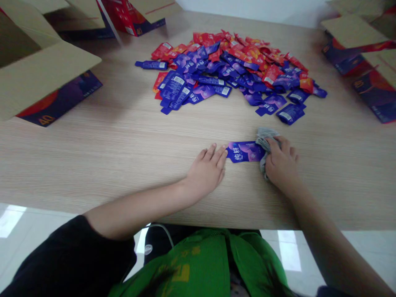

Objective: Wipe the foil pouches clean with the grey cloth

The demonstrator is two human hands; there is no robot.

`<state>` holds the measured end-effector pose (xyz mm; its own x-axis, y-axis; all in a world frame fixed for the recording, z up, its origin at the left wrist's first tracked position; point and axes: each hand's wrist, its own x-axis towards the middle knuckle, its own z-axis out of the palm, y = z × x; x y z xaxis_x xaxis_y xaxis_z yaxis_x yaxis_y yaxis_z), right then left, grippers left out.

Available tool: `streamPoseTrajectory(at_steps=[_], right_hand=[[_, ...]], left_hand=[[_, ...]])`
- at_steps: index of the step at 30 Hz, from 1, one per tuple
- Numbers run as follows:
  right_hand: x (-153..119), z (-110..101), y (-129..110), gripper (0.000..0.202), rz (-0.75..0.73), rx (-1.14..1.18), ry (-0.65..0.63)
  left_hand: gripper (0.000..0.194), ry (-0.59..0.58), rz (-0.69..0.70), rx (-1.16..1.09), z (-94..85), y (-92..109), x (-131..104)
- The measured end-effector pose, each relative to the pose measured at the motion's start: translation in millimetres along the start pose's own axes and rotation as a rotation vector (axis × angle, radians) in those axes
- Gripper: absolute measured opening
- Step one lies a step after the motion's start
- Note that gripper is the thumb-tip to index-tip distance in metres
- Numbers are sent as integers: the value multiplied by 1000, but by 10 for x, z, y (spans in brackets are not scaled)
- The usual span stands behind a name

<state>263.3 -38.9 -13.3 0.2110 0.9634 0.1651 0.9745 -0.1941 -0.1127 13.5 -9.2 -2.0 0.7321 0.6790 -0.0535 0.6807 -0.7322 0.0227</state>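
A purple pouch [244, 152] with white lettering lies flat on the table in front of me, its narrow neck pointing left. My left hand [208, 167] rests on the tabletop with fingers stretched out, the fingertips touching the neck of the pouch. A grey cloth [262, 142] is bunched under my right hand [281, 161], whose fingers are closed around it. The cloth covers the right end of the pouch. Beyond both hands lies a loose heap of similar purple pouches [229, 72] and red-orange pouches [241, 45].
An open carton [62, 99] marked 40 stands at the left, with more cartons [133, 18] behind it. Further open cartons [375, 93] stand at the right side. The wooden table [123, 152] ends at its front edge, just before my body.
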Motion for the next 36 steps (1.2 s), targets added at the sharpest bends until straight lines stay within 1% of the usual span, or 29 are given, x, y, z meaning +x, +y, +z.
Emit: streamPoseTrajectory(at_steps=[2, 4, 6, 8, 11, 13, 15, 17, 19, 23, 25, 27, 29, 31, 32, 34, 36], right_hand=[[33, -11, 49, 53, 32, 25, 7], [72, -51, -23, 52, 19, 69, 40], [103, -97, -208, 52, -45, 124, 80], [117, -117, -456, 54, -135, 162, 81], [107, -69, -778, 53, -275, 159, -21], [93, -14, -870, 53, -334, 133, -74], [81, 21, -841, 54, -332, 104, -70], [71, 26, -712, 55, -284, 76, -42], [62, 12, -520, 55, -215, 54, -19], [61, 18, -63, 54, -71, 58, 23], [94, 49, 163, 55, -70, 97, 31], [164, 80, 354, 55, -121, 158, 36], [254, 89, 469, 54, -159, 243, 70], [328, 63, 453, 54, -165, 339, 142], [345, 38, 387, 54, -177, 383, 179], [324, -23, 146, 56, -241, 434, 221], [238, -73, -175, 57, -354, 419, 191]], left_hand=[[57, 8, -3, 6, 14, 6, -2], [57, 17, -5, 8, 27, 12, -4], [57, 27, -6, 7, 32, 15, -7], [56, 36, -7, 4, 25, 12, -8], [55, 33, -1, -9, 8, -3, -7], [54, 34, 7, -21, 2, -13, -5], [54, 39, 13, -27, 2, -17, -5], [55, 29, 14, -24, 5, -14, -3], [56, 7, 12, -17, 4, -8, 1], [58, -18, 10, -12, -4, -1, 9], [58, -21, 9, -9, -5, -2, 10], [58, -17, 6, -6, -2, -6, 8], [58, -11, 5, -6, 3, -8, 7], [58, -8, 7, -3, 8, -8, 7], [58, -9, 6, -1, 10, -7, 8], [58, -14, 4, 3, 9, -6, 10], [58, -11, 3, 2, 4, -7, 10]])
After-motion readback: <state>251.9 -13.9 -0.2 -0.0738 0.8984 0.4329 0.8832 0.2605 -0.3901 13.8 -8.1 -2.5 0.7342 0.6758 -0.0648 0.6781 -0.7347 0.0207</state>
